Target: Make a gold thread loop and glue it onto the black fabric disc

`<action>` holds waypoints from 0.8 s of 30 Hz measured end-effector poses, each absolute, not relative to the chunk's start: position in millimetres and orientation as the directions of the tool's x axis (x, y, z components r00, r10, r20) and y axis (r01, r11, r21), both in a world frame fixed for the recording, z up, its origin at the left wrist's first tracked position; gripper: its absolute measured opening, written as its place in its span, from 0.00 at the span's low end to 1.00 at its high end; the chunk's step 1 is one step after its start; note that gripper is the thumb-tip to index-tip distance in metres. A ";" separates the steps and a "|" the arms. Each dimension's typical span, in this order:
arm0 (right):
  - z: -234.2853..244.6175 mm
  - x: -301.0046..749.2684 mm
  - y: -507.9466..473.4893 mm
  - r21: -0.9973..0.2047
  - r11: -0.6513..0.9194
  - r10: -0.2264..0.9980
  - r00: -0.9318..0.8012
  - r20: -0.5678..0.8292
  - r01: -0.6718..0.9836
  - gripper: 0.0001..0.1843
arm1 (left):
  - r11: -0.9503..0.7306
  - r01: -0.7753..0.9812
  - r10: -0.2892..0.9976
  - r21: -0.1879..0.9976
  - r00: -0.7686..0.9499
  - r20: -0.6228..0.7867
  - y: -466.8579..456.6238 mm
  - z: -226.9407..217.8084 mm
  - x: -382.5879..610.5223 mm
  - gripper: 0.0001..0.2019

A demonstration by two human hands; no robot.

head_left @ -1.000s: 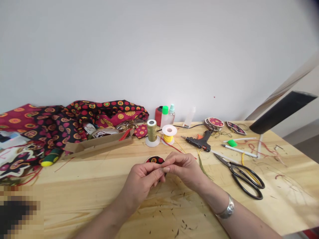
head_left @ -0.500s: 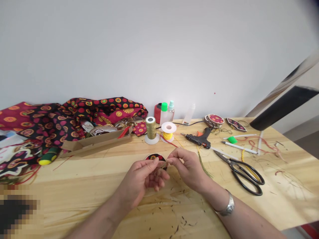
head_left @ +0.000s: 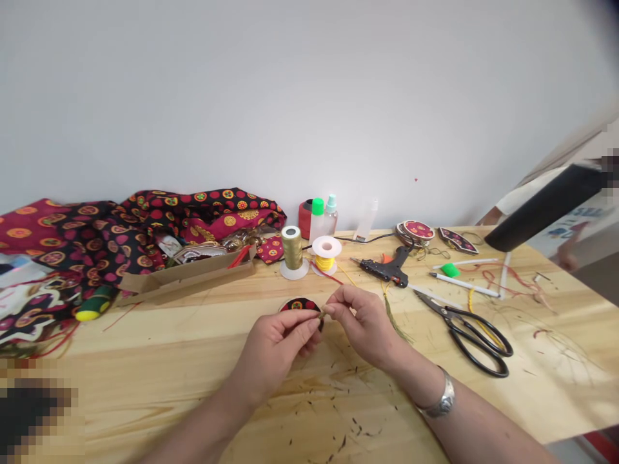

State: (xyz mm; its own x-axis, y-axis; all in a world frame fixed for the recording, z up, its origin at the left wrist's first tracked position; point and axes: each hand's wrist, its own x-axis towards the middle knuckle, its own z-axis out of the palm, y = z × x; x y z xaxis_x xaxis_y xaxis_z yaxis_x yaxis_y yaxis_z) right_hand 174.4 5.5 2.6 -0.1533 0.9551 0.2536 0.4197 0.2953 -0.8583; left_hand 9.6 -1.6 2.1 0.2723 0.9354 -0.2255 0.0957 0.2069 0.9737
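Note:
My left hand (head_left: 280, 345) and my right hand (head_left: 360, 322) meet over the wooden table (head_left: 193, 361), fingertips pinched together on a small tuft of olive thread (head_left: 320, 314). Just behind the fingers lies a round fabric-covered disc (head_left: 297, 304), black with red dots, partly hidden by my left hand. A silver bracelet (head_left: 442, 399) sits on my right wrist. A gold thread spool (head_left: 292, 248) and a yellow thread spool (head_left: 326, 253) stand a little beyond the disc.
Black scissors (head_left: 471, 335) and a black glue gun (head_left: 387, 269) lie to the right. Patterned red and black cloth (head_left: 120, 232) and a flat cardboard box (head_left: 188, 274) fill the left. Small bottles (head_left: 324, 219), more fabric discs (head_left: 418, 231) and loose thread scraps lie about.
The hands drew slightly apart half a second ago, then closed together again on the thread tuft. They sit a little farther from me than a second ago.

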 end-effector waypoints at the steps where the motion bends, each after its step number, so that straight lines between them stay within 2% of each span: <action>1: 2.6 174.4 5.5 -0.858 0.294 0.956 -0.153 0.252 0.420 0.09 | 0.210 0.090 0.932 0.974 0.283 -0.227 -1.0 2.1 9.2 0.09; 6: 2.3 175.4 7.4 -0.869 0.285 0.958 -0.159 0.240 0.404 0.09 | 0.294 0.017 0.896 0.956 0.343 -0.282 0.4 1.9 6.3 0.10; 11: 2.5 175.1 7.4 -0.884 0.226 0.970 -0.175 0.167 0.410 0.09 | 0.388 -0.049 0.862 0.920 0.372 -0.344 0.6 -1.1 5.9 0.15; 18: -1.8 171.6 3.0 -0.865 0.235 0.964 -0.221 0.149 0.444 0.09 | 0.247 0.112 0.899 0.962 0.345 -0.271 0.4 -0.4 8.4 0.09; 24: -5.0 176.6 10.3 -0.869 0.225 0.969 -0.192 0.154 0.440 0.09 | 0.234 0.132 0.900 0.963 0.345 -0.266 1.5 2.0 7.9 0.10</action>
